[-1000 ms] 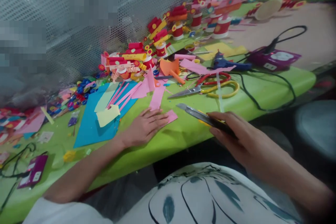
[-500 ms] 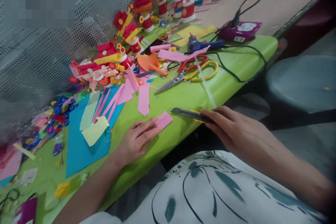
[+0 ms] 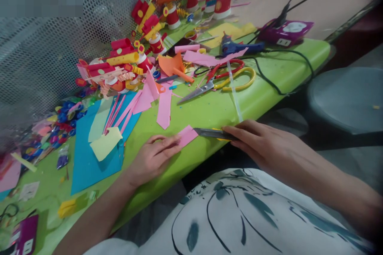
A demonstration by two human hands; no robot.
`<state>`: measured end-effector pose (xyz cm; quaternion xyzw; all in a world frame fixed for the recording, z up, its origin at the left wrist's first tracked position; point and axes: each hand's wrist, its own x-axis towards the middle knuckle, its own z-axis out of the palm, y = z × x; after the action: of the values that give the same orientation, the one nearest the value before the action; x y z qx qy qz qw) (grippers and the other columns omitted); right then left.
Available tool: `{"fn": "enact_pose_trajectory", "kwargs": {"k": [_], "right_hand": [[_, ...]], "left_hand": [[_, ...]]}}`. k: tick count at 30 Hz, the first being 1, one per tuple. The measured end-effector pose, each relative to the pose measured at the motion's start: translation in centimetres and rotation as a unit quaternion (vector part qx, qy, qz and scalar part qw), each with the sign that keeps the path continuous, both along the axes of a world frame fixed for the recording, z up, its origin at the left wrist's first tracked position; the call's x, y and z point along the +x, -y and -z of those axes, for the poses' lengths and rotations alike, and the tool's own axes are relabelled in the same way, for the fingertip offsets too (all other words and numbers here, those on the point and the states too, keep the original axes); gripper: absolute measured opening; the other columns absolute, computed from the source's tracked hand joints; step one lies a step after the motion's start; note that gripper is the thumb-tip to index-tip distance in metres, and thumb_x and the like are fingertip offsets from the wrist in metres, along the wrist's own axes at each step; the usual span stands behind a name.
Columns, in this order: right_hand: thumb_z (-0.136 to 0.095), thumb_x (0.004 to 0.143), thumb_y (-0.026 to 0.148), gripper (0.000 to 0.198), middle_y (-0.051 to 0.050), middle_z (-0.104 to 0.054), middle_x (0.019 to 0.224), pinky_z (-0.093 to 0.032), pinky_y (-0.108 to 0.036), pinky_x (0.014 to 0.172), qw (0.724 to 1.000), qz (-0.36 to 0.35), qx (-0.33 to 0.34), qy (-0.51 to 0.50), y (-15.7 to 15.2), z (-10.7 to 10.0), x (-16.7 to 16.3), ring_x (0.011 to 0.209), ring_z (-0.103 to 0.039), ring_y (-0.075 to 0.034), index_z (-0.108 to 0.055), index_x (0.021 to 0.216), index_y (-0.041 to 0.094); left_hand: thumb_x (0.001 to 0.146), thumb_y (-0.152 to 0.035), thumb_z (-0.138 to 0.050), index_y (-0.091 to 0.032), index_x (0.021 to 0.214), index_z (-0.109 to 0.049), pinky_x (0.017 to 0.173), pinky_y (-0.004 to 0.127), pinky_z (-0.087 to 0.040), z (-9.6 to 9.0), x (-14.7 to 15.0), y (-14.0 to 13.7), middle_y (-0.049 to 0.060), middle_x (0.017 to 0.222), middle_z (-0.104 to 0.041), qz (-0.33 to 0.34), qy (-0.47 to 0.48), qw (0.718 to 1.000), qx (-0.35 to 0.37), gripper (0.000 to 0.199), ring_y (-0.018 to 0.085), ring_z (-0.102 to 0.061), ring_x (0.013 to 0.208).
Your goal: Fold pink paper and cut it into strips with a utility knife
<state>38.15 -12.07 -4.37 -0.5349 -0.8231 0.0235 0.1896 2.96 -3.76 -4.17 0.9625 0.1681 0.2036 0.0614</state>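
Near the front edge of the green table (image 3: 206,116), my left hand (image 3: 154,157) grips a small folded-looking piece of pink paper (image 3: 187,136) between its fingers. My right hand (image 3: 257,137) is closed around a utility knife (image 3: 211,133), a dark blade holder with a bit of yellow on it. The knife's tip points left and meets, or nearly meets, the right end of the pink paper. Beyond the hands lies a pair of scissors (image 3: 197,92) with red and yellow handles, and a glue stick (image 3: 235,95) lies across the handles.
A blue sheet (image 3: 82,159) with pink strips and pale paper lies left. A blue glue gun (image 3: 239,48) and purple power strip (image 3: 287,32) with a cable are at the back right. Red-and-yellow paper models (image 3: 119,51) line the mesh wall. A grey stool (image 3: 347,99) stands right.
My right hand has brought the knife left, so its tip is now at the pink paper's end. My left hand still holds the paper. The view has shifted slightly.
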Motion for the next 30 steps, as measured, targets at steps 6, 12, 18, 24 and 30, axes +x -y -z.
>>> {"fn": "enact_pose_trajectory", "kwargs": {"k": [6,12,18,24,30], "right_hand": [[-0.042,0.11,0.032,0.045,-0.012,-0.071,0.108,-0.058,-0.037,0.065,0.998,0.003,-0.025,0.053,0.6,-0.7,0.1,0.084,-0.07,-0.024,-0.068,0.146,0.024],[-0.05,0.102,0.022,0.054,-0.015,-0.073,0.116,-0.059,-0.041,0.073,0.994,0.004,-0.022,0.106,1.4,-1.1,-0.3,0.093,-0.069,-0.029,-0.061,0.155,0.022],[-0.043,0.103,0.019,0.054,-0.016,-0.075,0.123,-0.059,-0.043,0.078,0.991,0.027,0.02,0.131,2.3,-0.7,-0.8,0.096,-0.067,-0.03,-0.059,0.155,0.019],[-0.047,0.103,0.02,0.052,-0.016,-0.072,0.127,-0.059,-0.043,0.08,0.985,0.026,0.055,0.163,2.3,-1.4,-0.7,0.105,-0.067,-0.031,-0.06,0.153,0.022],[-0.05,0.102,0.02,0.049,-0.015,-0.075,0.119,-0.058,-0.038,0.07,0.986,0.029,0.012,0.162,3.0,-1.2,-0.8,0.094,-0.066,-0.029,-0.062,0.149,0.022]], "left_hand": [[0.116,-0.027,-0.049,-0.025,0.163,-0.051,0.134,0.053,-0.035,-0.4,0.5,-0.2,0.003,0.163,-0.063,-0.025,-0.118,0.992,-0.031,0.047,0.026,-0.047,0.162],[0.114,-0.065,-0.036,-0.029,0.178,-0.021,0.141,0.059,-0.012,-1.2,0.4,0.3,0.002,0.183,-0.031,-0.02,-0.213,0.973,-0.088,0.075,0.031,-0.02,0.173],[0.095,-0.096,-0.037,-0.025,0.179,-0.017,0.14,0.06,0.0,-1.1,0.4,0.8,0.005,0.185,-0.023,-0.033,-0.236,0.966,-0.102,0.111,0.036,-0.016,0.173],[0.096,-0.094,-0.039,-0.03,0.179,-0.018,0.14,0.06,-0.001,-1.1,0.5,0.7,0.005,0.184,-0.027,-0.031,-0.23,0.966,-0.11,0.107,0.037,-0.017,0.173],[0.098,-0.089,-0.046,-0.029,0.179,-0.021,0.139,0.062,-0.002,-0.8,0.3,0.8,0.004,0.184,-0.03,-0.019,-0.197,0.976,-0.092,0.104,0.039,-0.017,0.173]]}}
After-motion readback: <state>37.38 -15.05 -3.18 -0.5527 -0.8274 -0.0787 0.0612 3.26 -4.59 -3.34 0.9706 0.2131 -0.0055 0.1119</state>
